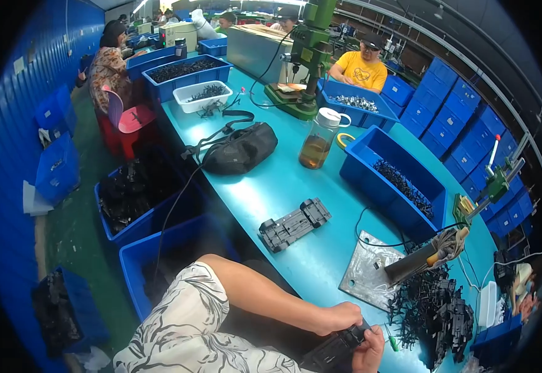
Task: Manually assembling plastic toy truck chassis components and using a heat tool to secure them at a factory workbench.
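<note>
Near the table's front edge I hold a black plastic toy-car chassis (328, 353) low in front of me. My left hand (341, 317) is closed on its far end. Curled round the same end from the right is my right hand (370, 349). A similar chassis (294, 225) lies alone on the turquoise table, further off and to the left. Just right of my hands a small green-handled tool (394, 343) lies beside a heap of black plastic parts (432, 311).
A metal plate (364, 273) with an upright post stands beyond my hands. Blue bins (370, 149) hold small parts. A black bag (243, 149), a drink bottle (317, 143) and a green drill press (302, 68) stand further back. Co-workers sit at the table.
</note>
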The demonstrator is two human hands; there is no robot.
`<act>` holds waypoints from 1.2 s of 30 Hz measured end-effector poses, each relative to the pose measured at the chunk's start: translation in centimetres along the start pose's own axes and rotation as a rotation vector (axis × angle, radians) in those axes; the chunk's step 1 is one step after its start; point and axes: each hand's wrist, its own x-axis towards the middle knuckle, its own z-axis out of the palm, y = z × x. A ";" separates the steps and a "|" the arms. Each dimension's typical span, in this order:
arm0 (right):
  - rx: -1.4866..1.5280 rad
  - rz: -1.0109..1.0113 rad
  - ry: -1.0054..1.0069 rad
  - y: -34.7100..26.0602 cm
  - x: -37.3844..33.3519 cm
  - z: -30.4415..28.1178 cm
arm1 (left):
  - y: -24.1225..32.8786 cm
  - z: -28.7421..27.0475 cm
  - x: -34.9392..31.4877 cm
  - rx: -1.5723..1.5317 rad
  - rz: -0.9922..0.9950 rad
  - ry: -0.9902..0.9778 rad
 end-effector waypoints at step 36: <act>-0.687 -0.866 -0.013 5.8 0.7 -1.9 | 2.4 0.3 -1.6 0.741 0.635 -0.031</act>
